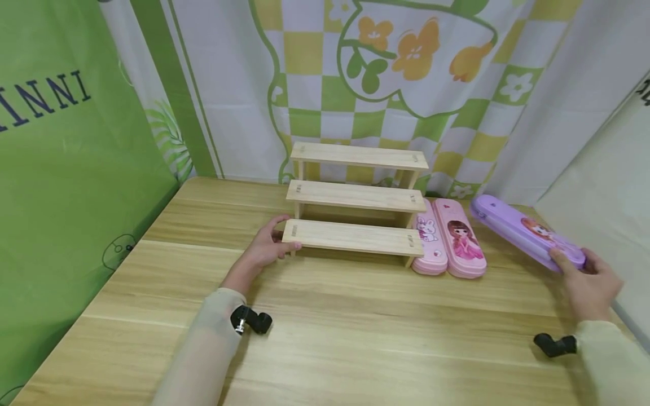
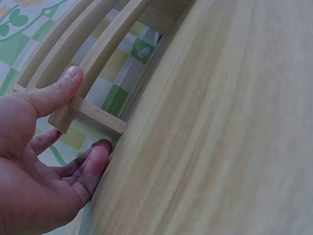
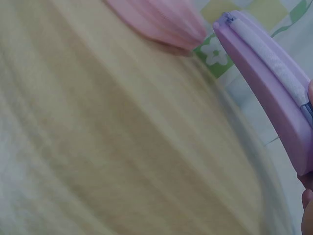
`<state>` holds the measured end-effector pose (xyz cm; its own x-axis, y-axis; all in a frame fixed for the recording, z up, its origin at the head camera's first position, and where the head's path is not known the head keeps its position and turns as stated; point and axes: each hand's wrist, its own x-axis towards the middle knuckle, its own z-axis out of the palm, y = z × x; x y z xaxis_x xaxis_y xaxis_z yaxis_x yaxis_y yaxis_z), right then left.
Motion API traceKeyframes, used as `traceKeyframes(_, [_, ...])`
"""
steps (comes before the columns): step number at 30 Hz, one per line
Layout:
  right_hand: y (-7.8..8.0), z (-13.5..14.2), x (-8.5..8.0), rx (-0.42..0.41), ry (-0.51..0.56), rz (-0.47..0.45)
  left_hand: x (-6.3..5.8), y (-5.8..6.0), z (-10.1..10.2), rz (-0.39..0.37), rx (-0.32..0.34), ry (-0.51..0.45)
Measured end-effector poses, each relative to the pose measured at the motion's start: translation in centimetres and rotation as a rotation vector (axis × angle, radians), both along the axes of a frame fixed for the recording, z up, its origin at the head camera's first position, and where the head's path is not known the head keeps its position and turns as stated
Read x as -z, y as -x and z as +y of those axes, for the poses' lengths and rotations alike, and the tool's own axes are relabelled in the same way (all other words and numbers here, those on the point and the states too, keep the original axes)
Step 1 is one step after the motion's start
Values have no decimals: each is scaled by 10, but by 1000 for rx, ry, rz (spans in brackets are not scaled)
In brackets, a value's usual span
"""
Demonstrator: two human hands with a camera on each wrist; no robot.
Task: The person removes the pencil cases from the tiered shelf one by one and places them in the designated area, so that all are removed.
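A three-step wooden display rack (image 1: 352, 237) stands against the curtain. My left hand (image 1: 264, 245) grips the left end of its lowest step, the thumb on the board's front and top edge and the fingers around the end, as the left wrist view shows beside the wooden leg (image 2: 100, 117). At the right, my right hand (image 1: 591, 285) holds a purple zippered pencil case (image 1: 523, 228) by its near end, tilted and raised over the table. In the right wrist view its zipper side (image 3: 274, 63) faces the camera, while most of that hand is out of frame.
Two pink pencil cases lie side by side at the rack's right end, one with a rabbit (image 1: 430, 242), the other with a doll picture (image 1: 461, 239). Behind the wooden table (image 1: 355, 338) hangs a checkered curtain (image 1: 350, 118); a green cloth wall (image 1: 66, 186) borders the left.
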<state>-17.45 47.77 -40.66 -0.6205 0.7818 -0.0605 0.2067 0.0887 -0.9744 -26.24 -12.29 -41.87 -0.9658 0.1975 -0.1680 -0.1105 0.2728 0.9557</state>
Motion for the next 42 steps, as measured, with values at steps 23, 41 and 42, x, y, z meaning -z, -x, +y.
traceKeyframes(23, [-15, -14, 28, 14, -133, -237, 8, -3, 6, 2, 14, 11])
traceKeyframes(41, [-25, -20, 17, -331, -430, -354, 4, 4, 3, 8, 6, 10])
traceKeyframes(42, [-23, -21, 15, -353, -444, -353, 4, 4, 1, 10, 3, 10])
